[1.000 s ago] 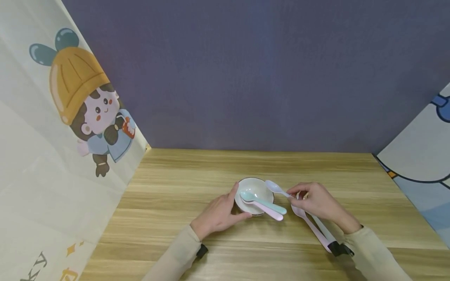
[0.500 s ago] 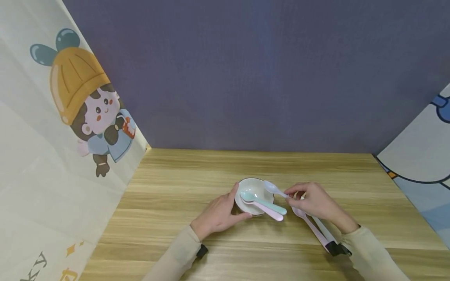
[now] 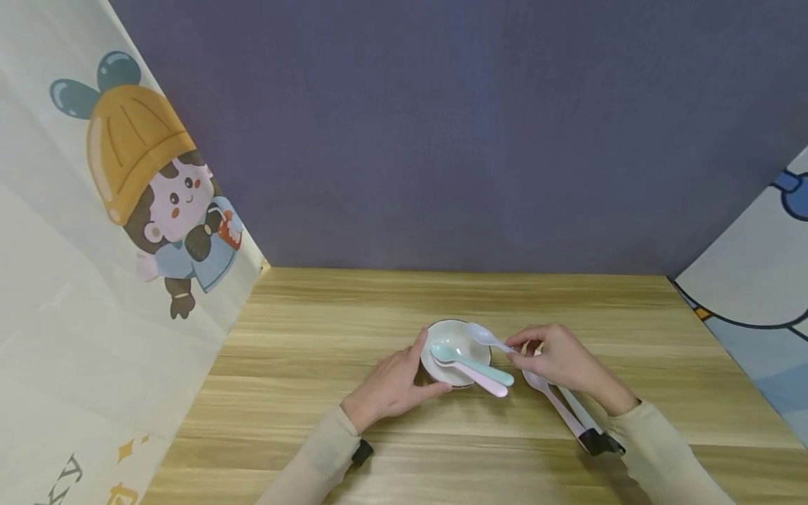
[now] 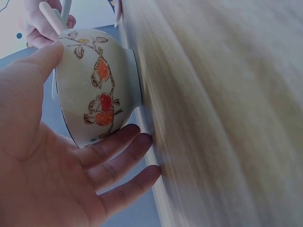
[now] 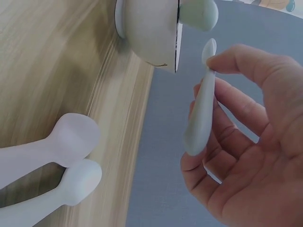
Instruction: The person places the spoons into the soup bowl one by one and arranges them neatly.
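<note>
A small bowl (image 3: 449,384) with a dark rim stands on the table; orange and red fruit on twigs decorate its outside in the left wrist view. My left hand (image 3: 393,386) holds its left side between thumb and fingers. A mint spoon (image 3: 482,367) and a pink spoon (image 3: 485,379) lean in the bowl, handles sticking out over the near right rim. My right hand (image 3: 558,359) pinches a pale lavender spoon (image 3: 482,334) by its handle, the spoon's head over the bowl's right rim. In the right wrist view the spoon's handle (image 5: 200,123) lies across the fingers.
Beneath my right hand lie another pink spoon (image 3: 558,405) and a whitish spoon (image 3: 577,407) on the wood-grain table (image 3: 315,330). A dark blue-grey wall (image 3: 404,140) rises behind, with printed panels (image 3: 76,351) at the sides.
My right hand has shifted slightly left with the lavender spoon, bringing its head further over the bowl. The left hand, the bowl and the other spoons have stayed in place.
</note>
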{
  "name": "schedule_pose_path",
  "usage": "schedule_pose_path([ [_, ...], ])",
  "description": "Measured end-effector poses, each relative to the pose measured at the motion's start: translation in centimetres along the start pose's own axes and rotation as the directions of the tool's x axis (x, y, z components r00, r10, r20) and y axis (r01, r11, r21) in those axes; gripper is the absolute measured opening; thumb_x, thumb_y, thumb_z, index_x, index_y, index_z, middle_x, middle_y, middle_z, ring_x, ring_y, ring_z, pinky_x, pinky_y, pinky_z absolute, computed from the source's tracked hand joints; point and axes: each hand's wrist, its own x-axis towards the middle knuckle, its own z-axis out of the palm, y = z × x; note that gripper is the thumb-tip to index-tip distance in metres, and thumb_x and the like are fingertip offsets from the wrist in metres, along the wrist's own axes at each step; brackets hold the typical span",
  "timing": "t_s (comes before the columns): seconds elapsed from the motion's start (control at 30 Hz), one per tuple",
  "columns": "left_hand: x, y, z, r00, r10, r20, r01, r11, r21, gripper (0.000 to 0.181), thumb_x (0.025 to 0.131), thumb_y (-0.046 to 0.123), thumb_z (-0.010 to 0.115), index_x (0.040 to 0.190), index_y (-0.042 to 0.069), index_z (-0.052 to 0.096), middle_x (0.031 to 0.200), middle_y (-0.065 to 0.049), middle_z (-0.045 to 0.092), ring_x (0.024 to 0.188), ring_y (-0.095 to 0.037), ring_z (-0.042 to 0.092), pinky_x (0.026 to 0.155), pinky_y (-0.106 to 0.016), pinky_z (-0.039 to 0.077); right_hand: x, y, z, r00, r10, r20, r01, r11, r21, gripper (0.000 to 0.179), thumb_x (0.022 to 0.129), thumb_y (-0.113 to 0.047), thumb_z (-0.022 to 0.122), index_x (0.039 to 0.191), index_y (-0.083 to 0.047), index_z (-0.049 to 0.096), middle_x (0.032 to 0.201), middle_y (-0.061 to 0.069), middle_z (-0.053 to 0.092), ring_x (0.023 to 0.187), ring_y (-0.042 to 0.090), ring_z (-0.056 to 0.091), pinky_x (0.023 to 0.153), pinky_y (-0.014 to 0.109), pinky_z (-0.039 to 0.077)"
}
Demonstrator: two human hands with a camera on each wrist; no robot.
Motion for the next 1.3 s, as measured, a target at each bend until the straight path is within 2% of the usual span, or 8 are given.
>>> schedule_pose_path([
  [0.17, -0.1, 0.0, -0.1, 1.0, 0.0, 0.007, 0.0, 1.0, -0.004, 0.113, 0.096, 0.079, 0.057, 0.172, 0.009, 0.013, 0.161, -0.018, 0.052, 0.141, -0.035, 0.058, 0.114, -0.05, 0.052, 0.3, -0.4, 0.1, 1.0, -0.016, -0.002, 0.016, 1.0, -0.026, 0.015, 0.092, -0.021, 0.08, 0.107, -0.017, 0.084, 0.096, -0.006, 0.079, 0.081, 0.006, 0.063, 0.062, 0.024, 0.048],
  [0.4, -0.1, 0.0, -0.1, 1.0, 0.005, 0.007, -0.005, 1.0, -0.008, 0.112, 0.096, 0.079, 0.057, 0.172, 0.009, 0.014, 0.16, -0.019, 0.054, 0.141, -0.034, 0.059, 0.114, -0.05, 0.052, 0.6, -0.7, 0.2, 1.0, -0.021, 0.015, 0.021, 1.0, -0.013, 0.016, 0.093, -0.021, 0.08, 0.107, -0.016, 0.084, 0.093, -0.006, 0.077, 0.081, 0.009, 0.062, 0.054, 0.024, 0.045],
  [0.8, -0.1, 0.2, -0.3, 1.0, 0.004, 0.01, -0.004, 1.0, -0.011, 0.112, 0.096, 0.077, 0.059, 0.172, 0.008, 0.015, 0.156, -0.02, 0.057, 0.138, -0.035, 0.061, 0.113, -0.05, 0.052, 1.1, -1.0, 0.1, 0.998, -0.057, 0.029, 0.057, 0.998, -0.021, 0.017, 0.092, -0.02, 0.08, 0.107, -0.014, 0.084, 0.091, -0.007, 0.077, 0.081, 0.007, 0.062, 0.062, 0.022, 0.049],
  [1.3, -0.1, 0.1, -0.3, 1.0, 0.002, 0.009, -0.002, 1.0, -0.017, 0.112, 0.096, 0.078, 0.058, 0.172, 0.008, 0.014, 0.157, -0.019, 0.057, 0.139, -0.034, 0.061, 0.113, -0.05, 0.053, 1.7, -1.5, 0.5, 0.995, -0.095, 0.04, 0.095, 0.995, 0.01, 0.017, 0.092, -0.02, 0.082, 0.107, -0.013, 0.084, 0.09, -0.007, 0.077, 0.08, 0.006, 0.062, 0.06, 0.022, 0.049],
])
